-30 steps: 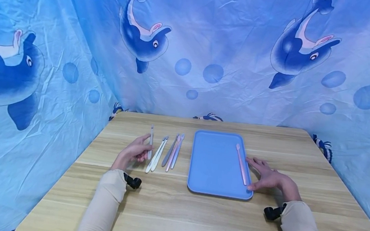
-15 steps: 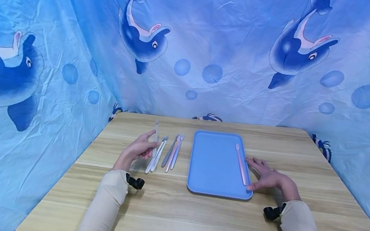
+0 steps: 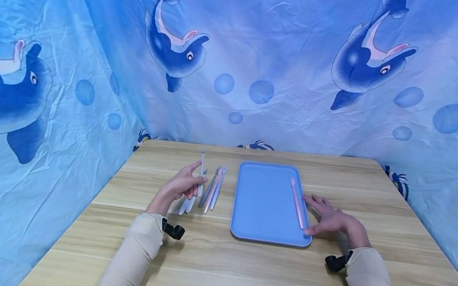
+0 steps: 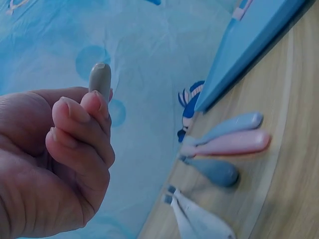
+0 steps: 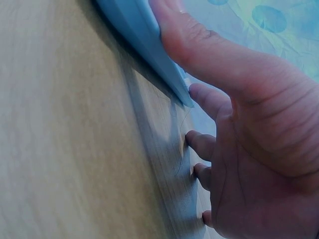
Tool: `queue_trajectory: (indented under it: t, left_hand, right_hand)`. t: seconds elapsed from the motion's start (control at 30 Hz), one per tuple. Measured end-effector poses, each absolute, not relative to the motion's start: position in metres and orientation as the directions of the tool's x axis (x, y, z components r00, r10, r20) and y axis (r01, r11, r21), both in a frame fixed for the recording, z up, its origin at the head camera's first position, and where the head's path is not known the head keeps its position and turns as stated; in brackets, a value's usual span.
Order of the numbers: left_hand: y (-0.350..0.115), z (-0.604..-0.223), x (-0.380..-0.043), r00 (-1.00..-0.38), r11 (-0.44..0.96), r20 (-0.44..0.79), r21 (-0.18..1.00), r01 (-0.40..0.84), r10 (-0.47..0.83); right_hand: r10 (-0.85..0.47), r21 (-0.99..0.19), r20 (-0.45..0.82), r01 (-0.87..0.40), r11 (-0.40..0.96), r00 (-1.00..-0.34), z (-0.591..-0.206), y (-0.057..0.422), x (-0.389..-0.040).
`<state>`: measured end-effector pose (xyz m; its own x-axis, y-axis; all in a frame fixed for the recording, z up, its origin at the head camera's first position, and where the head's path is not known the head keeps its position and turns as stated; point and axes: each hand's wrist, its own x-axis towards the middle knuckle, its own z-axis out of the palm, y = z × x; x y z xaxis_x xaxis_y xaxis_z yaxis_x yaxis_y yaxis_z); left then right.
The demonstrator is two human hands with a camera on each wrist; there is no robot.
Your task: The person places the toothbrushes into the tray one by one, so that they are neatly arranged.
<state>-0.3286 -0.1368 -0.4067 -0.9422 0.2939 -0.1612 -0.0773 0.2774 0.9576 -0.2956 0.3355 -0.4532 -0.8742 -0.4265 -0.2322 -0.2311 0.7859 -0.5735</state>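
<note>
In the head view my left hand [image 3: 182,185] pinches a pale grey toothbrush [image 3: 202,164] upright above the table, its handle end pointing down. Below and beside that hand lie two white toothbrushes [image 4: 199,219], partly hidden by it in the head view. A dark grey toothbrush [image 4: 214,172], a pink one [image 4: 239,142] and a light blue one [image 4: 232,125] lie close together just to their right. My right hand [image 3: 330,220] rests at the right side of the blue tray [image 3: 264,202], thumb on its rim and fingers spread. Another pink toothbrush [image 3: 298,204] lies in the tray.
The wooden table [image 3: 215,272] reaches back to a blue curtain [image 3: 239,46] printed with dolphins, which also hangs at the left and right. Bare wood lies between the toothbrush row and the tray.
My left hand has moved right with the pale grey toothbrush, over the two white ones, now covering part of them. The right hand and tray have stayed in place.
</note>
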Motion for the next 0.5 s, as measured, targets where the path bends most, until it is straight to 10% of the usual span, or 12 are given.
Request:
queue_trajectory:
  t: [0.5]
  left_hand:
    - [-0.1,-0.408,-0.32,-0.946,0.242,-0.134,0.968,-0.062,0.296]
  right_hand:
    - [-0.453,-0.563,-0.231,-0.262,0.784,-0.861,-0.453,0.337,-0.298]
